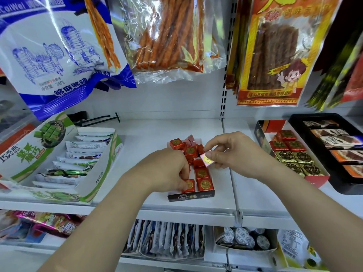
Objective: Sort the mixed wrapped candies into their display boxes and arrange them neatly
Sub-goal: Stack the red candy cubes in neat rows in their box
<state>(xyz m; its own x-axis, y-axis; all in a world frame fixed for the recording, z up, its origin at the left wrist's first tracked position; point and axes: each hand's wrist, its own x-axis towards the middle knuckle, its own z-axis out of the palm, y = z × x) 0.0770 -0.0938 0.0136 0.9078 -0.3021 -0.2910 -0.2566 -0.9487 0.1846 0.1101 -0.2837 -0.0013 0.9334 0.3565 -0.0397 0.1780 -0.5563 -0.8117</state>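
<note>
A white shop shelf holds three open display boxes. At its centre sits a narrow dark box, its long axis running from the person toward the back of the shelf, filled with red square candies — tidy in pairs at the near end, jumbled at the far end. To the right stands a red box of red and gold squares in neat rows; to the left, a green and white box of bars.

The left hand rests in the dark box, fingertips closed on a red candy at the near left corner. The right hand pinches a pink candy between thumb and fingers just above the box, tilted, gold seal facing up.

The sorting appears midway — the pink piece looks like a stray being pulled out. Next it needs its own box, which is not clearly visible.
</note>
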